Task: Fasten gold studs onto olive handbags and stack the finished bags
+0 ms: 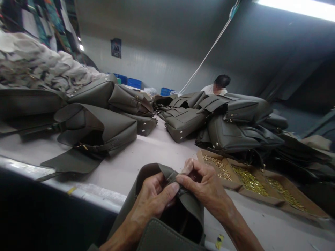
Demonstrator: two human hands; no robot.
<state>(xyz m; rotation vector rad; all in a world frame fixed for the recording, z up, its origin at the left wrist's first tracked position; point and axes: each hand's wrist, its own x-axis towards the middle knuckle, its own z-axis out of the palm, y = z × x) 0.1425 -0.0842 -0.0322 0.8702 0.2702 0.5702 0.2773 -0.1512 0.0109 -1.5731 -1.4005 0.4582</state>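
Note:
A dark grey-green handbag [192,209] stands with its mouth open at the front edge of the table, its flap [167,237] hanging toward me. My left hand [158,193] is closed on the bag's upper rim, thumb outside and fingers partly inside. Against it, my right hand [200,177] pinches the same rim near a small strap piece [171,177]. Both thumbs nearly meet there. Whether a small metal part sits between the fingertips is hidden.
Right of the hands, cardboard trays [235,186] hold many small gold-coloured metal parts. Finished-looking bags [188,120] are piled along the table [146,150], with another open bag [104,125] at left. Pale cloth-like material [39,66] is heaped far left. A person [216,87] is behind the pile.

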